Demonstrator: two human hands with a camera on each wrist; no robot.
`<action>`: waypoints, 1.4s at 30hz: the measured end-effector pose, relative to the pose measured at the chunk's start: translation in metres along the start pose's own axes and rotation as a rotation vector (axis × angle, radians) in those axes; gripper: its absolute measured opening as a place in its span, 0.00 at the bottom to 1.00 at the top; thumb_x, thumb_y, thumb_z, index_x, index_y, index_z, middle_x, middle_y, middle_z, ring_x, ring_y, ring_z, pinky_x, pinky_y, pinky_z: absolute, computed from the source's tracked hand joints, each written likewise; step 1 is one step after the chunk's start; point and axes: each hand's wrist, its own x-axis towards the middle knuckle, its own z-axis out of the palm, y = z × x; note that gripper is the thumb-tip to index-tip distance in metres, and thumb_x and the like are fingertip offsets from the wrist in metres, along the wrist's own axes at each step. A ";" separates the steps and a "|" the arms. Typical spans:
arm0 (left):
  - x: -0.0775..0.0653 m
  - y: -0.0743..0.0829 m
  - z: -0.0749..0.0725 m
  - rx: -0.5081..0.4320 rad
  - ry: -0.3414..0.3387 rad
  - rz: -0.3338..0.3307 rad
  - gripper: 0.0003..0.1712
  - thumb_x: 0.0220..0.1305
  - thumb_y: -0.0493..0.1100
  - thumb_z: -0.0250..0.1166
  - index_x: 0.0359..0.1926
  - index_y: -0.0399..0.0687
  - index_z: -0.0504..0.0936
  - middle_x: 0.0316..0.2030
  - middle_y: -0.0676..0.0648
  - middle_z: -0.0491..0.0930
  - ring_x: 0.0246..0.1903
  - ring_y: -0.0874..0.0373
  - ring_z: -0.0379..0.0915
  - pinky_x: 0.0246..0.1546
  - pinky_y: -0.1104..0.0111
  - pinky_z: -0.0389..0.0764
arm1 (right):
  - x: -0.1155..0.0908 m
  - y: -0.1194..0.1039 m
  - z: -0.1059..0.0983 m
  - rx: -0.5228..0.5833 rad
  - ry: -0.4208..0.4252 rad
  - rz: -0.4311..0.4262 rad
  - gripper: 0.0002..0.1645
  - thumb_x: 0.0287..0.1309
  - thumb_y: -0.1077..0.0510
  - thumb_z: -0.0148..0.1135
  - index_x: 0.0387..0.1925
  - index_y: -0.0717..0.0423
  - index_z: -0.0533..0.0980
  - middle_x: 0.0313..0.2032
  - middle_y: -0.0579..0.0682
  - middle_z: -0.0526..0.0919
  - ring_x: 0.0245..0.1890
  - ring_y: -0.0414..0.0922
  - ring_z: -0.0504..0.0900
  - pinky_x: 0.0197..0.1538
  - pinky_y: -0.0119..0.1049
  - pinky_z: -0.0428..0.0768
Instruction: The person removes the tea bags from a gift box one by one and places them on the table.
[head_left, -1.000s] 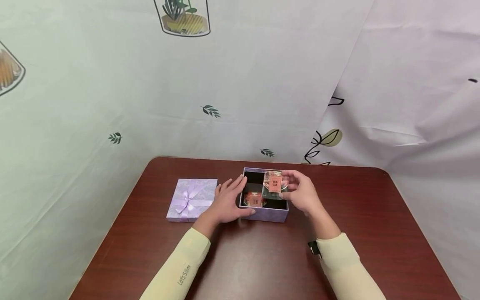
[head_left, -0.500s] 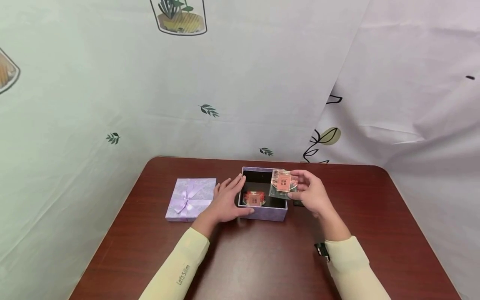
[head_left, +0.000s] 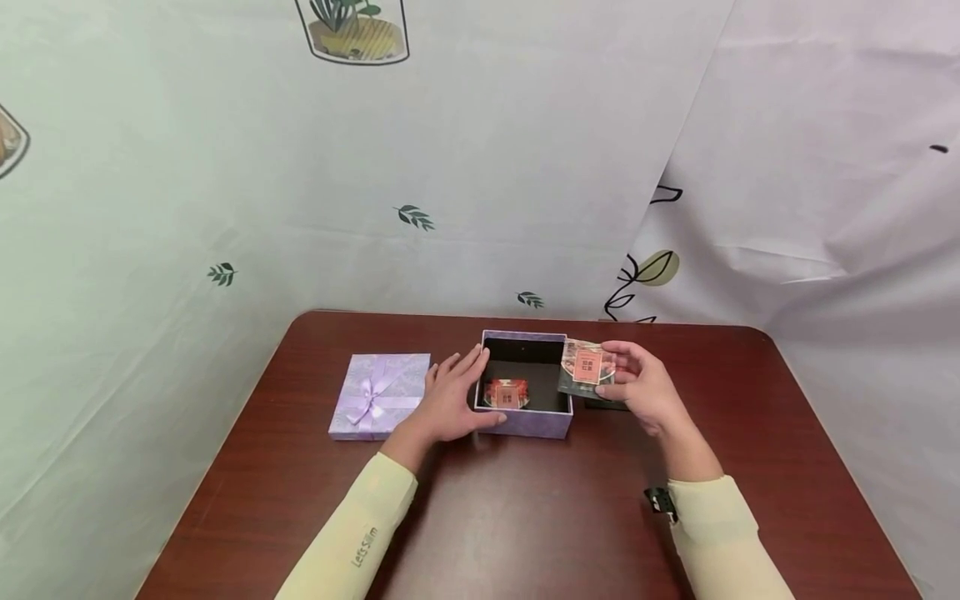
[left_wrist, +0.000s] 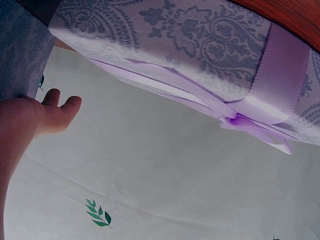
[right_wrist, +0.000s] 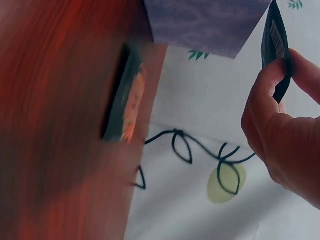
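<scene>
My right hand [head_left: 645,387] pinches a flat tea packet [head_left: 587,367] by its right edge, thumb in front and fingers behind. The packet has a pink label and a dark lower band, and it is held over the right edge of the open purple gift box [head_left: 528,424]. Inside that box, at the front left, lies another tea packet [head_left: 507,395] with a red print. My left hand [head_left: 448,406] rests against the box's left side, fingers extended along the rim and thumb at the front wall. In the right wrist view the held packet [right_wrist: 275,47] shows edge-on.
Left of the box lies its patterned purple lid [head_left: 401,383] with a ribbon bow [head_left: 371,398]. A further dark packet [right_wrist: 124,97] lies on the brown table [head_left: 525,517] right of the box, partly covered by the held one in the head view. A printed cloth [head_left: 480,167] hangs behind.
My right hand has carried the tea packet rightward from over the box's inside to its right edge, uncovering more of the interior. The left hand has kept its place at the box.
</scene>
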 end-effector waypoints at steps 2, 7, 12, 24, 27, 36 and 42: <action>0.000 0.000 0.000 0.003 -0.002 -0.002 0.63 0.52 0.73 0.69 0.80 0.51 0.52 0.78 0.48 0.48 0.73 0.39 0.44 0.64 0.35 0.42 | -0.001 0.002 -0.006 0.002 0.011 0.010 0.44 0.46 0.84 0.65 0.66 0.68 0.65 0.53 0.66 0.74 0.39 0.44 0.83 0.39 0.34 0.83; 0.001 -0.001 0.000 0.008 0.005 0.001 0.64 0.51 0.73 0.69 0.80 0.51 0.52 0.78 0.48 0.49 0.73 0.38 0.45 0.64 0.35 0.43 | -0.002 0.008 -0.018 0.024 0.027 0.019 0.44 0.47 0.84 0.64 0.67 0.69 0.63 0.53 0.67 0.73 0.39 0.43 0.83 0.39 0.34 0.83; 0.003 -0.002 0.001 0.015 0.007 0.005 0.64 0.51 0.74 0.68 0.80 0.51 0.51 0.78 0.49 0.49 0.72 0.37 0.45 0.64 0.35 0.43 | -0.002 0.014 -0.026 0.011 0.034 0.025 0.44 0.48 0.83 0.63 0.68 0.68 0.62 0.54 0.65 0.73 0.39 0.42 0.83 0.40 0.33 0.83; 0.002 -0.003 0.002 0.002 -0.013 -0.013 0.64 0.51 0.73 0.68 0.80 0.53 0.50 0.78 0.49 0.48 0.73 0.38 0.44 0.65 0.36 0.41 | -0.005 0.025 -0.055 -0.048 0.061 0.053 0.45 0.49 0.82 0.64 0.69 0.69 0.61 0.56 0.67 0.71 0.40 0.40 0.82 0.39 0.33 0.83; 0.001 -0.003 0.002 0.003 -0.009 -0.011 0.64 0.52 0.73 0.68 0.80 0.53 0.50 0.78 0.47 0.49 0.73 0.39 0.44 0.65 0.35 0.42 | -0.005 0.028 -0.061 -0.055 0.063 0.062 0.45 0.49 0.82 0.64 0.69 0.69 0.60 0.55 0.65 0.72 0.40 0.40 0.82 0.39 0.33 0.83; 0.001 -0.003 0.001 0.004 -0.017 -0.011 0.64 0.52 0.74 0.68 0.80 0.53 0.50 0.78 0.47 0.49 0.73 0.38 0.44 0.65 0.35 0.42 | -0.005 0.037 -0.074 -0.089 0.068 0.092 0.44 0.50 0.82 0.62 0.69 0.69 0.60 0.58 0.69 0.68 0.40 0.38 0.81 0.38 0.33 0.82; 0.002 -0.002 0.000 0.001 -0.020 -0.013 0.64 0.52 0.74 0.68 0.80 0.54 0.49 0.78 0.50 0.47 0.73 0.38 0.44 0.65 0.35 0.41 | -0.003 0.042 -0.083 -0.147 0.088 0.124 0.45 0.51 0.80 0.64 0.70 0.67 0.60 0.59 0.68 0.69 0.40 0.39 0.80 0.37 0.34 0.81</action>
